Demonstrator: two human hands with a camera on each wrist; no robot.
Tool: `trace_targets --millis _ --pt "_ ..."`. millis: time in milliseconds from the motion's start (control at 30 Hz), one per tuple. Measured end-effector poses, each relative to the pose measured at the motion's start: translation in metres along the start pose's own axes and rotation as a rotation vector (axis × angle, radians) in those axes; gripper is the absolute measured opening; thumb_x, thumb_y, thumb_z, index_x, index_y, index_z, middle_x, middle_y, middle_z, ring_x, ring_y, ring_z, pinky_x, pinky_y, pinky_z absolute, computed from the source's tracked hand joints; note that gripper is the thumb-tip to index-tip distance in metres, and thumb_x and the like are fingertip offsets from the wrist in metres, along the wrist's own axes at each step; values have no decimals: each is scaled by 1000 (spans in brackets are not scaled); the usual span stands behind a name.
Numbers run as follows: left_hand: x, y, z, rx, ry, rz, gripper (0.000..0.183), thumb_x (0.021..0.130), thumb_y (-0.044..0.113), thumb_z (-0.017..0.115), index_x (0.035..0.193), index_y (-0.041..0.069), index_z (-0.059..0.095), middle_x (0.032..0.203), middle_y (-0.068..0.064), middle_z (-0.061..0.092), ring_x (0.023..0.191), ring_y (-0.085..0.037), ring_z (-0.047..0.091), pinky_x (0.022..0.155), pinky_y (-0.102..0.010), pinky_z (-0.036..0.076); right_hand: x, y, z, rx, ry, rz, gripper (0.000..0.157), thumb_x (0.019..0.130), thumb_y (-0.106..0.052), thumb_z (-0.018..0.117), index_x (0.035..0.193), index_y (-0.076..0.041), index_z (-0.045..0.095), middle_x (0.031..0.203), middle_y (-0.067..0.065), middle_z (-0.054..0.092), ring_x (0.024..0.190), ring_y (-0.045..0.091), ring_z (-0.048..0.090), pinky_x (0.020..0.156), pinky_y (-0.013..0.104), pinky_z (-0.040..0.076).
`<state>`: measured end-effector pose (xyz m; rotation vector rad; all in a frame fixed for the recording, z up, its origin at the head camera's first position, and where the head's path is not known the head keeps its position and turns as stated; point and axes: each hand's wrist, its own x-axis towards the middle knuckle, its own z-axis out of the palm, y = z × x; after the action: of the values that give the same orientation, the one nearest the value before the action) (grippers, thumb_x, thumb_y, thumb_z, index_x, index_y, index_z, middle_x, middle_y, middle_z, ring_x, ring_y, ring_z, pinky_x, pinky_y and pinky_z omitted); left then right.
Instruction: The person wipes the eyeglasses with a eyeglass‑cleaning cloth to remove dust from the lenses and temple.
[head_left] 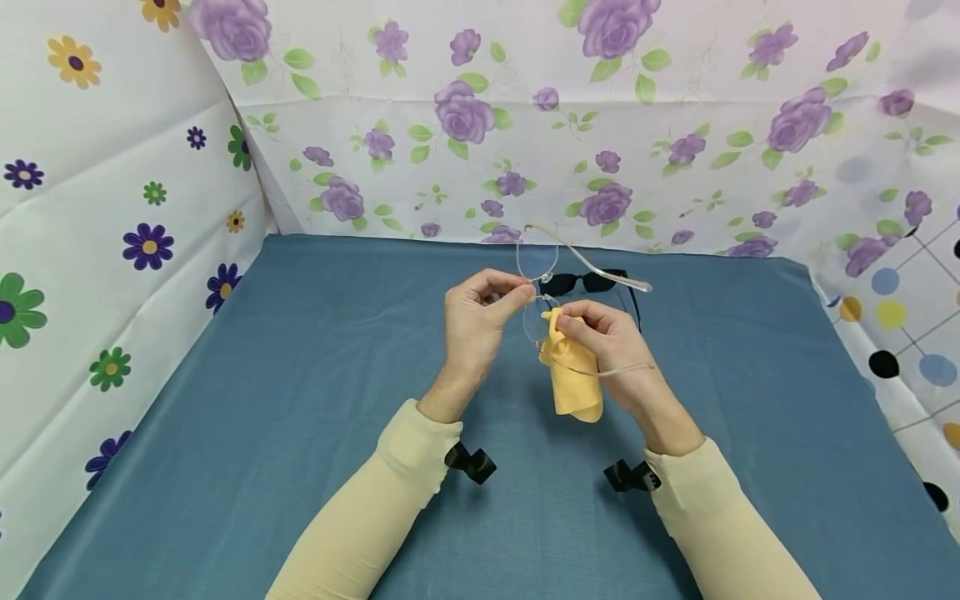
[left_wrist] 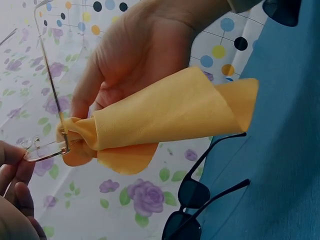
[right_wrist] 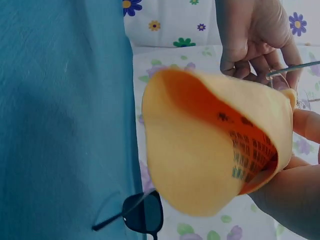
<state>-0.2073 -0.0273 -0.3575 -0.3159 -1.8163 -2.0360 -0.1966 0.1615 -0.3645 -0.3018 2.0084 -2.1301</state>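
My left hand (head_left: 480,317) pinches a pair of thin-rimmed clear eyeglasses (head_left: 537,277) near the bridge, holding them above the table. One temple points up and right, the other crosses in front of my right hand (head_left: 611,342). Between its thumb and fingers the right hand pinches a yellow cleaning cloth (head_left: 576,375) against the lower lens. The cloth hangs down in a loose roll; in the right wrist view dark print shows on the inside of the cloth (right_wrist: 200,145). In the left wrist view the cloth's bunched end covers part of the lens.
Black sunglasses (head_left: 592,282) with temples unfolded lie on the blue tablecloth (head_left: 315,350) behind my hands. Flower-patterned sheets (head_left: 420,183) stand along the back and left, and a dotted sheet (head_left: 900,333) is on the right. A small black camera (head_left: 471,463) sits at each wrist.
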Motion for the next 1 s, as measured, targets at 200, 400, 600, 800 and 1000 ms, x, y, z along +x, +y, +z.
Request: trace_targets --millis 200,400,600,800,1000 --pt "-2 0 0 55 -86 -28 5 92 4 79 89 8 81 86 -4 75 72 -17 60 58 -25 37 -2 -4 -1 -195 89 -95 24 104 -20 68 112 3 69 94 8 64 80 16 64 67 24 56" --pt "-2 0 0 87 -152 -63 2 92 7 80 93 5 81 88 -5 74 72 -16 59 54 -27 35 -2 -5 -3 -256 61 -131 26 105 -16 65 114 8 68 95 12 64 77 16 65 65 24 56" --pt "-2 1 1 56 -119 -44 2 92 4 78 92 4 80 87 -6 74 74 -19 60 55 -27 35 -2 -4 -5 -201 49 -92 27 105 -18 65 114 7 68 94 9 64 79 16 65 66 24 57" --pt "-2 0 2 20 -19 8 2 92 5 79 90 6 80 88 -6 75 76 -17 62 62 -27 39 0 -3 -3 -62 19 -30 20 105 -15 65 112 4 68 94 4 64 82 16 67 72 26 57" --pt "-1 1 1 -6 60 45 12 92 8 79 94 -4 78 91 -10 76 75 -14 60 63 -26 40 0 3 5 134 -25 49 23 106 -15 63 117 5 66 101 9 65 85 23 74 77 34 62"
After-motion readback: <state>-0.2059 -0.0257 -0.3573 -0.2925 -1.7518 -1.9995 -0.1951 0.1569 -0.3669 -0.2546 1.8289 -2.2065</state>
